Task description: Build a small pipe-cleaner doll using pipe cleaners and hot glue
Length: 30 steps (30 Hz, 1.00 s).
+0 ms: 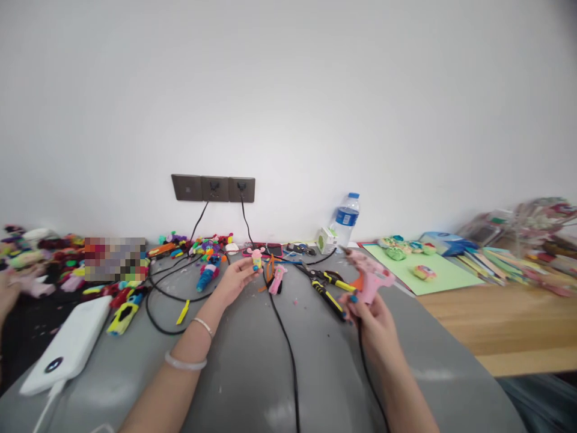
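My left hand [237,279] pinches a small pink and yellow figure [256,260] with round ears, held up over the grey table [252,367]. In my right hand [368,316] is a pink hot glue gun [370,281], its nozzle toward the wall and its black cord hanging down past my wrist. Between the hands lie a pink fuzzy piece [278,279] and pliers with black and yellow handles [325,290]. The pliers' handle ends pass close to my right fingers; whether they touch, I cannot tell.
Black cords cross the table toward wall sockets [213,188]. At left are a white power bank [67,346], several fuzzy figures [126,313] and another person's hand [8,294]. A water bottle [346,219] stands at the back; green paper [433,279] lies right.
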Motion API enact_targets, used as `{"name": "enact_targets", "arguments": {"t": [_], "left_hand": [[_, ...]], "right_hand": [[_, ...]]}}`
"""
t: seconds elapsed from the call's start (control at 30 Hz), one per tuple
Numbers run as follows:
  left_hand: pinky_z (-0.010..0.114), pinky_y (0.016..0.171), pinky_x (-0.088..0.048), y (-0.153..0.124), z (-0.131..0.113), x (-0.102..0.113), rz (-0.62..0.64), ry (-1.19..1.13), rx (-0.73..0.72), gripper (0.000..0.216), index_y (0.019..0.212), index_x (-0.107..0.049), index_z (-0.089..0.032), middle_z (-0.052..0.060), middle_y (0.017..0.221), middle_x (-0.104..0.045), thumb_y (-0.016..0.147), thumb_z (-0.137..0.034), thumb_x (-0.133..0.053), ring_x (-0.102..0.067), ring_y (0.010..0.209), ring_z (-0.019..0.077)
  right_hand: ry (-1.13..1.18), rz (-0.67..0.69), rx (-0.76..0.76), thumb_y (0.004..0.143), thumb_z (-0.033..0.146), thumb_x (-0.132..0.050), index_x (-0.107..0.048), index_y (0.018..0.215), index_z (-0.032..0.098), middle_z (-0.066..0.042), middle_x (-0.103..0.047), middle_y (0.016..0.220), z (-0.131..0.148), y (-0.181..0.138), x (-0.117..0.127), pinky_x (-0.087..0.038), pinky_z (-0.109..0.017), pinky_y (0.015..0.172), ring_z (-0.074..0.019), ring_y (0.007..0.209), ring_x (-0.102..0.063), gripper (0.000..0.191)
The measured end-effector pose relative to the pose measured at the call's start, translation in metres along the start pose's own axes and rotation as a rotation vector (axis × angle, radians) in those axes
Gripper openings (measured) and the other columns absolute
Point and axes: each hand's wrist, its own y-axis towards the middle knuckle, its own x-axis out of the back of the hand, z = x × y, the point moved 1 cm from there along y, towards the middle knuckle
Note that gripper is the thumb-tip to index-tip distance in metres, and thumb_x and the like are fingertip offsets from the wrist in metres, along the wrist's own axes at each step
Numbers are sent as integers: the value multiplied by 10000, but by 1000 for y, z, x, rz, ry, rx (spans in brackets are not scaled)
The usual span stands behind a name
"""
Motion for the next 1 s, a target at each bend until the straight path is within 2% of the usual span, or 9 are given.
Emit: {"name": "enact_targets", "arguments": {"t": [0.13, 0.2, 0.3, 0.37, 0.5, 0.73, 1.0], "left_hand": [[263, 740, -543, 0, -1, 1, 15, 66, 15, 344, 936, -718, -131, 113, 979, -750, 637, -251, -839, -700, 815, 174], [259, 723, -541, -1, -2, 1, 30, 92, 8, 358, 931, -719, -131, 114, 989, -750, 630, -279, -843, -702, 815, 179], [263, 714, -539, -1, -2, 0, 34, 118, 3, 389, 925, -714, -130, 118, 983, -752, 605, -300, -855, -709, 804, 187], [272, 713, -538, 0, -1, 1, 30, 136, 5, 416, 933, -706, -129, 119, 969, -756, 590, -306, -862, -713, 791, 194], [289, 692, -536, 2, 2, 1, 36, 177, -9, 479, 956, -697, -135, 113, 935, -763, 569, -360, -867, -720, 756, 211], [308, 702, -531, -1, 4, -4, 66, 275, -47, 449, 978, -711, -158, 111, 940, -766, 603, -367, -843, -724, 777, 236], [326, 727, -537, -2, 2, -6, 51, 300, -74, 426, 957, -719, -161, 110, 940, -766, 592, -342, -845, -712, 847, 251]], "right_hand": [[25, 266, 23, 789, 480, -666, -467, 1044, 220, -51, -684, 873, -2, 0, -47, -372, -239, 432, -97, 457, -487, 415], [45, 295, 39, 805, 476, -650, -468, 1002, 222, 4, -634, 726, -9, 2, -64, -352, -236, 439, -89, 435, -443, 370], [85, 256, 63, 813, 508, -631, -485, 943, 217, 101, -412, 490, -27, 6, -77, -328, -239, 471, -90, 414, -337, 351], [113, 296, 51, 834, 562, -575, -510, 936, 198, 112, -348, 448, -39, 8, -81, -298, -246, 479, -93, 407, -291, 384], [98, 389, 27, 881, 608, -470, -538, 862, 170, 86, -385, 425, -52, 7, -80, -222, -254, 467, -93, 394, -262, 443], [-44, 468, 69, 863, 653, -478, -496, 807, 187, 73, -434, 441, -42, -1, -83, -230, -249, 457, -93, 396, -307, 469], [-98, 463, 59, 842, 673, -485, -482, 801, 195, 72, -441, 445, -37, -2, -86, -271, -240, 448, -93, 393, -332, 479]]}}
